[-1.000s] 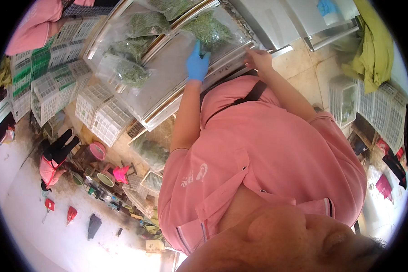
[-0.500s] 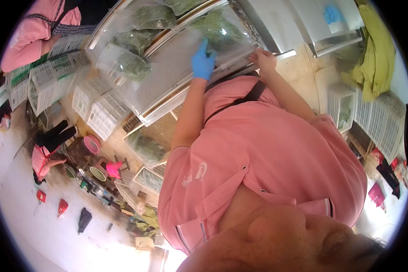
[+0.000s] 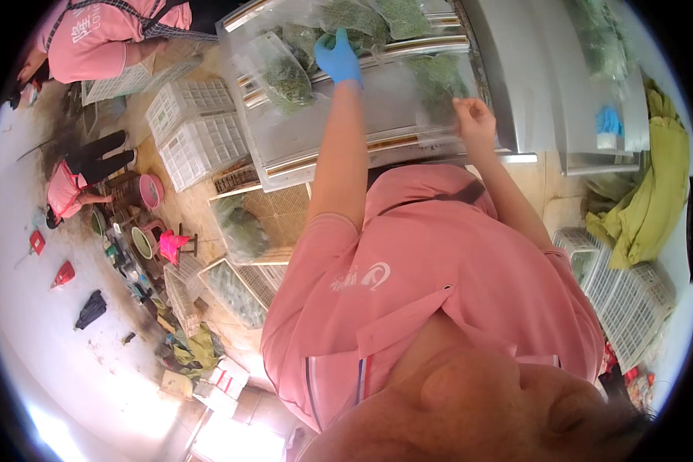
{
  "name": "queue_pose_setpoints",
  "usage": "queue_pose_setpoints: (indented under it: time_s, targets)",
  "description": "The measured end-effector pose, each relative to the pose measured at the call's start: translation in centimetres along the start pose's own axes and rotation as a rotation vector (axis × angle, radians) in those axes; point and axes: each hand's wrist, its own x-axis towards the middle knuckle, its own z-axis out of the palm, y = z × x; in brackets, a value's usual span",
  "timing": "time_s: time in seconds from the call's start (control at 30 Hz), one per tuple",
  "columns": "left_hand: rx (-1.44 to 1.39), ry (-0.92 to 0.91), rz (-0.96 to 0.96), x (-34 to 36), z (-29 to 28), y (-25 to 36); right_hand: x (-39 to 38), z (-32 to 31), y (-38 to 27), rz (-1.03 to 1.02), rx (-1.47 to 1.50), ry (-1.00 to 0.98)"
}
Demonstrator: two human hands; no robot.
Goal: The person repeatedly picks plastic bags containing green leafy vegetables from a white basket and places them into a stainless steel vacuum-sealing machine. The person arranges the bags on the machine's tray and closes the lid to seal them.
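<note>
My left hand [image 3: 338, 58], in a blue glove, reaches over several clear plastic bags of green sprigs at the far side of a steel bed with metal bars. Its fingers are apart and touch or hover just over the bags. Beside it on the left lies one bag of greens [image 3: 286, 81]; another bag [image 3: 354, 25] lies beyond it. My bare right hand [image 3: 475, 121] is closed in a pinch at the right edge of a nearer bag of greens [image 3: 439, 81], which lies across the near metal bar [image 3: 377, 146].
White plastic crates [image 3: 192, 127] stand to the left, beside a co-worker in pink [image 3: 92, 38]. A tan crate [image 3: 277, 223] holding bagged greens is below the bed. At the right are a steel surface [image 3: 527, 77], a blue glove [image 3: 609, 122] and a green cloth [image 3: 647, 192].
My left hand has moved from the nearer bag to the far row of bags. My right hand stays at the nearer bag's edge. The whole view has shifted.
</note>
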Motion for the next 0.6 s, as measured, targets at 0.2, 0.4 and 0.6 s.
queue_pose_setpoints:
  time_s: [0.2,0.4,0.6]
  targets:
    - [-0.006,-0.029,0.001,-2.5,0.2,1.6,2.3,2.1,-0.6,0.033,-0.148,-0.172]
    - [0.415,-0.299,0.212,-7.7,-8.3,1.0,5.7,5.6,-3.9,-0.177,-0.281,-0.387]
    - [0.426,-0.268,0.056,-10.8,-11.8,2.5,6.4,9.8,-4.7,-0.092,-0.644,-0.512]
